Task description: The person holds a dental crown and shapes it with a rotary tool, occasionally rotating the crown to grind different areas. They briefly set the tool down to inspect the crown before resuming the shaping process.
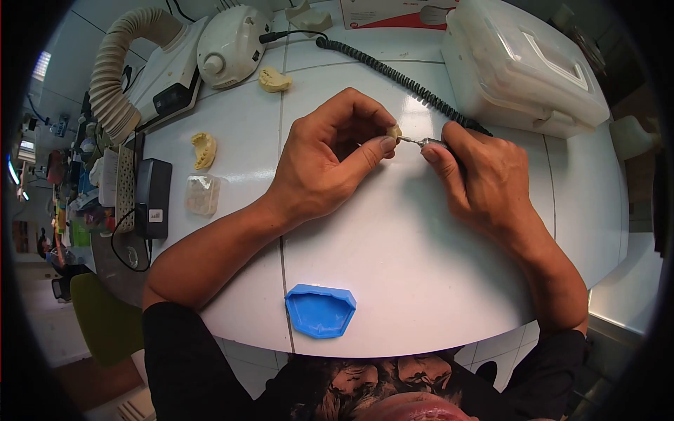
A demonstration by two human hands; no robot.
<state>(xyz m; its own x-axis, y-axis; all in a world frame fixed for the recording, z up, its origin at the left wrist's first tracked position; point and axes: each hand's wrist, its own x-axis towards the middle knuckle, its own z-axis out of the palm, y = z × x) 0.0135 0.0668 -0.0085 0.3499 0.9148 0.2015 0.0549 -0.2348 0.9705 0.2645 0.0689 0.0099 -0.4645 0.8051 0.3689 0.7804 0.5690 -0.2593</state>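
Observation:
My left hand (330,154) pinches a small cream-coloured plaster piece (394,131) between thumb and fingertips above the white tabletop (407,259). My right hand (481,175) grips a metal rotary handpiece (430,143), and its thin bur tip touches the plaster piece. A black coiled cable (382,69) runs from the handpiece back to a white control unit (232,45).
A blue rubber mould (320,310) lies near the front edge. Two yellowish dental casts (204,149) (274,79) and a clear plastic piece (202,194) lie at the left. A suction hose (123,67), black adapter (152,198) and white plastic case (523,67) ring the back.

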